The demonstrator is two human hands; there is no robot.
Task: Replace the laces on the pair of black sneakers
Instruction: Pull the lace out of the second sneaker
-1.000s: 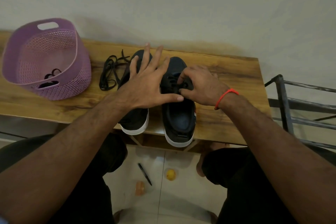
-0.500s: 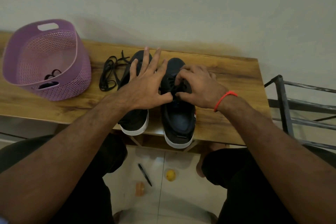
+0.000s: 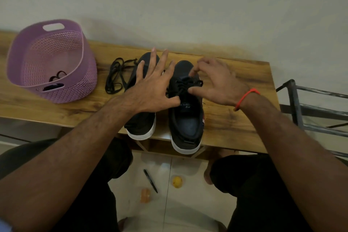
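Your right hand [image 3: 216, 83] has let go of the knot & lifted, fingers now loosely spread over the right shoe [image 3: 185, 107], holding nothing. Left hand [image 3: 152, 88] is still fanned flat over the left shoe [image 3: 140, 124], thumb by the right shoe's tongue. Both shoes sit mid-bench [image 3: 235, 124], heels at the near edge. The right shoe's lace [image 3: 185, 84] looks tied, so that one's prob. done. Loose lace [image 3: 115, 75] lies left of the pair, basket [image 3: 75, 88] further left.
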